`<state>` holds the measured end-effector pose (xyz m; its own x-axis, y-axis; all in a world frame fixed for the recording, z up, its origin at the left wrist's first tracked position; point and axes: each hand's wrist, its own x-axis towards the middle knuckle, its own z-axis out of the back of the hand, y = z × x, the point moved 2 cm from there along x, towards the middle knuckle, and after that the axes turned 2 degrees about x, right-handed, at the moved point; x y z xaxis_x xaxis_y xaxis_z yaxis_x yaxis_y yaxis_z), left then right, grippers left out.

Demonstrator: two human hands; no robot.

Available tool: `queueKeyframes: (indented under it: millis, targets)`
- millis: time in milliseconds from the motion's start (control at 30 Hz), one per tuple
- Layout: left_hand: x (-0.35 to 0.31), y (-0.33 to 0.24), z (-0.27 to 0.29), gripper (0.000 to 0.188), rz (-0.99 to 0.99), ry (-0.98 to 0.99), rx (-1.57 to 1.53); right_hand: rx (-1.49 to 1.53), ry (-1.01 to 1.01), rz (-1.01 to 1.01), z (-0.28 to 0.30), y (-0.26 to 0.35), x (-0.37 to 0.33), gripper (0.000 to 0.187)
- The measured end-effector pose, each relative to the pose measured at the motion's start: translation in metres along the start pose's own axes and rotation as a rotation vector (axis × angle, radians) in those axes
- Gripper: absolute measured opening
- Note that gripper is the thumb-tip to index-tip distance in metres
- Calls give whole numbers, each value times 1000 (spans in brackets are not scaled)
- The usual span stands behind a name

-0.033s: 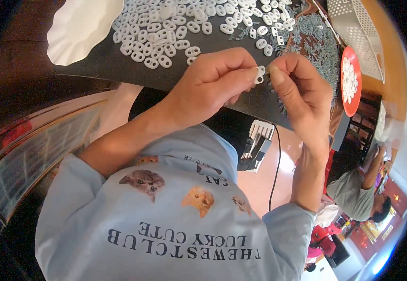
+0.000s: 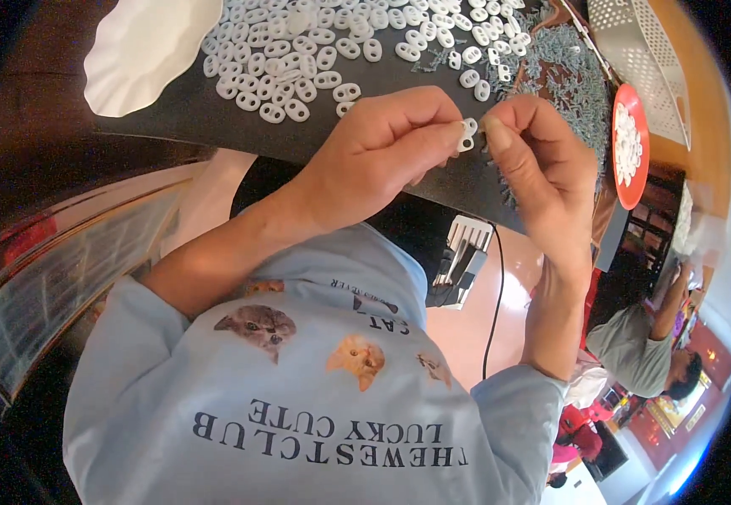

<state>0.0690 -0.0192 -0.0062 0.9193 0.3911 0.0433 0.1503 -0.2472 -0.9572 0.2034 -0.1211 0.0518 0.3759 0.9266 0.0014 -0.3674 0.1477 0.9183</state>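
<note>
My left hand [image 2: 395, 143] is closed, its thumb and bent fingers pinching a small white oval plastic piece with two holes [image 2: 467, 141] just above the table's front edge. Close to that piece on its right, my right hand [image 2: 542, 160] is also closed, thumb tip against forefinger. Whatever lies between those fingertips is too small to make out. Many more white two-hole pieces [image 2: 296, 110] lie in a loose heap on the dark table [image 2: 189, 126] beyond my hands. Behind my right hand spreads a pile of small blue-grey bits [image 2: 563, 71], partly covered by it.
A white scalloped plate [image 2: 151, 59] sits at the far left. To the right are a red dish [image 2: 631, 199] holding small white pieces and a white perforated tray [image 2: 626, 38]. A black cable [image 2: 498, 295] hangs below the table. Another person [image 2: 639, 349] is at the right.
</note>
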Motion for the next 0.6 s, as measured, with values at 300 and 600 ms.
queueKeyframes:
  millis: [300, 600]
  targets:
    - [-3, 3, -4, 17, -47, -22, 23, 86, 34, -33, -4, 4, 0, 9]
    - [-5, 3, -5, 22, 19, 14, -56, 27, 61, -45, -7, 3, -2, 10]
